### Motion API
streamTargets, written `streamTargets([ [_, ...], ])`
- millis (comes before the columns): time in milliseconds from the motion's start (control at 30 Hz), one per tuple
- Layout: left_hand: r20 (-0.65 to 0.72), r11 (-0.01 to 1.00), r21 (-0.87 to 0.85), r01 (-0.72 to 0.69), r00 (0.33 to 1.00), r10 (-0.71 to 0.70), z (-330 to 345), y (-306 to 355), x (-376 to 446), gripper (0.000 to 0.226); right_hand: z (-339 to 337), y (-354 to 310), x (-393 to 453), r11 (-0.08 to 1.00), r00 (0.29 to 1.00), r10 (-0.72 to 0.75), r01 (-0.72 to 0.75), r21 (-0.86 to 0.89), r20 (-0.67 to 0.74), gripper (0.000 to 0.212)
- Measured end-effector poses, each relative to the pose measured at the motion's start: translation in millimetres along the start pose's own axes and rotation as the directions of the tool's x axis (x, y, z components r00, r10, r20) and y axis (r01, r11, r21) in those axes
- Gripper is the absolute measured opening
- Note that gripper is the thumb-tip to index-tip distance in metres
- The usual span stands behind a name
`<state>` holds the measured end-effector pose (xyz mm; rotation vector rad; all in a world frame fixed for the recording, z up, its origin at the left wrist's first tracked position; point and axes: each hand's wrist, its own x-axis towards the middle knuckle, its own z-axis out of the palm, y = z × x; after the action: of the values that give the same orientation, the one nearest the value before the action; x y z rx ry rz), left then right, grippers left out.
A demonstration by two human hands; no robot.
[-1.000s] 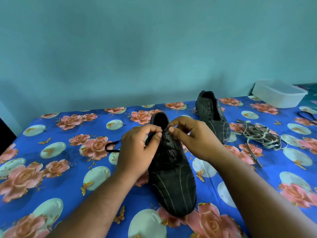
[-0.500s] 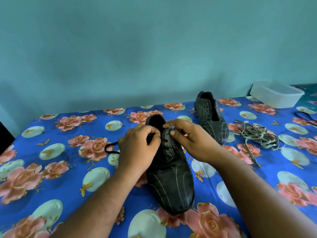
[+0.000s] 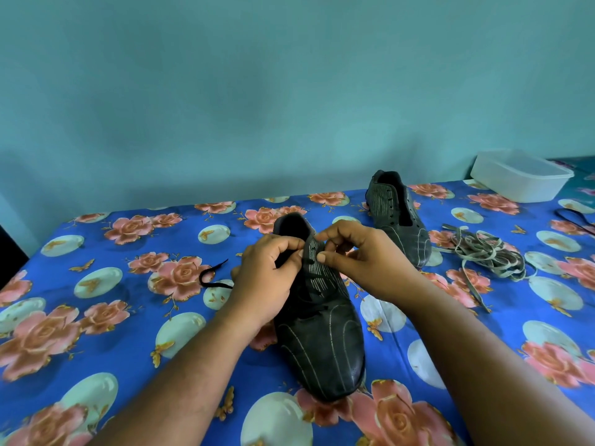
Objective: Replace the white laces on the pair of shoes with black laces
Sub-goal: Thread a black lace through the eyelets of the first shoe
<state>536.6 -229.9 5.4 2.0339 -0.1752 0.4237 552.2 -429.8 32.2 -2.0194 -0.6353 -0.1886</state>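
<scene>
Both hands pinch at the top eyelets of the near shoe (image 3: pixel 317 320), left hand (image 3: pixel 269 278) and right hand (image 3: pixel 360 262) curled on the black lace (image 3: pixel 211 276), whose free end trails left. A slipped tip could, I judge, miss its eyelet or unthread. Beyond lie the unlaced second shoe (image 3: pixel 397 217), the white laces (image 3: pixel 483 255), a floral cloth (image 3: pixel 96 317), a plastic tub (image 3: pixel 518 180) and a teal wall (image 3: pixel 257 91).

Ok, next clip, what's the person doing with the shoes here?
A person is lacing the near shoe with a black lace. Both hands work at its top eyelets: the left hand and the right hand each pinch something there, seemingly the lace, with curled fingers. A loose end of the lace trails on the flowered cloth to the left. The far shoe stands unlaced, and the old white laces lie in a heap beside it.
</scene>
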Motion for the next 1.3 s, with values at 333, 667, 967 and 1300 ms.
streamTargets([
  [333,-0.066,0.999,-0.033,-0.027,0.998,0.025,2.4,-7.2,-0.7,0.023,4.1,-1.3,-0.6,0.999,0.996,-0.042,0.044,0.025,-0.074,0.007],
  [667,0.059,0.965,-0.255,0.061,0.997,-0.047,-11.3,-13.8,-15.0,0.05,-1.3,-10.5,2.7,0.812,0.95,0.302,-0.212,0.544,-0.08,0.018],
  [967,0.142,0.967,-0.181,0.179,0.978,-0.155,-31.7,-22.6,-10.0,0.048,-44.8,4.1,11.1,0.835,0.763,0.4,-0.075,0.545,-0.508,0.022],
  [1300,0.175,0.971,-0.213,0.111,0.982,-0.074,-43.6,-20.5,-9.0,0.021,-37.3,16.2,-0.9,0.987,1.0,-0.018,0.017,-0.162,-0.006,0.021],
])
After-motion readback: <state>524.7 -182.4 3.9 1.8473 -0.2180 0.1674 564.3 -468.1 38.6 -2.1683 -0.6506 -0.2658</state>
